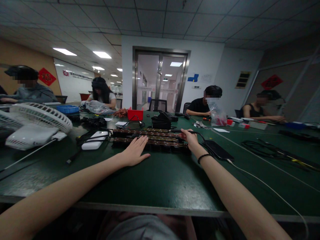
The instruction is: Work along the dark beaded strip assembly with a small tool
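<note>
A long black rack of parts with copper-coloured rows [160, 138] lies across the green table [155, 180] in front of me. My left hand [135, 151] rests flat, fingers spread, on the table at the rack's near edge. My right hand [190, 138] sits on the rack's right end, its fingers pinched on a thin black tool or cable that runs off to the right. A dark band circles my right wrist.
A white fan [32, 125] and a white power bank [93, 140] stand at the left. A black phone [218, 150] with a white cable lies right of my right hand. A red box [135, 114] and black device [162, 121] sit behind. Several people work around the table.
</note>
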`<state>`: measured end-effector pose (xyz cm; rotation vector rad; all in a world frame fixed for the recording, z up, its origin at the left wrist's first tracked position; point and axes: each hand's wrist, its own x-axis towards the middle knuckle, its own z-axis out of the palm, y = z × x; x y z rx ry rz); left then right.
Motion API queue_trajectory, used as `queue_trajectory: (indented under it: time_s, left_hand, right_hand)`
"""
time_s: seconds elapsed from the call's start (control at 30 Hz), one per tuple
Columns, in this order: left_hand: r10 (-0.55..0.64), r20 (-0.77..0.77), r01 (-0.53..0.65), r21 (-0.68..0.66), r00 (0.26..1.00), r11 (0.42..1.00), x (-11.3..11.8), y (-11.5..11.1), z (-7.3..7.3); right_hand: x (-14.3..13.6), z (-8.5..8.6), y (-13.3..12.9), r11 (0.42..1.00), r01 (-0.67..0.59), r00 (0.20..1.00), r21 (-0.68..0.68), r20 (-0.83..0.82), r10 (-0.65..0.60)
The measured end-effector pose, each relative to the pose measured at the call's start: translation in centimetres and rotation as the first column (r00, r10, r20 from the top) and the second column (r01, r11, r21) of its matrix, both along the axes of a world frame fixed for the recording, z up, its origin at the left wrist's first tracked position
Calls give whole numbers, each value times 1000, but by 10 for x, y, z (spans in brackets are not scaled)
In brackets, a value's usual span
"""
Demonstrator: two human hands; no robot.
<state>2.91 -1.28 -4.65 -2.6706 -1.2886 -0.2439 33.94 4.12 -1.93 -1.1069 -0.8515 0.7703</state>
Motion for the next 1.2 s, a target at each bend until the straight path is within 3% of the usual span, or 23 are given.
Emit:
queue_trajectory:
  time_s: [0.37,1.2]
  left_hand:
    - [11,-20,-12,-49,1000,999,2,-4,6]
    - [-28,14,29,-9,999,1000,-2,1,0]
  right_hand:
    - [0,0,-1,999,-25,1000,-19,17,26]
    - [-4,3,-6,999,-9,1000,-43,25,10]
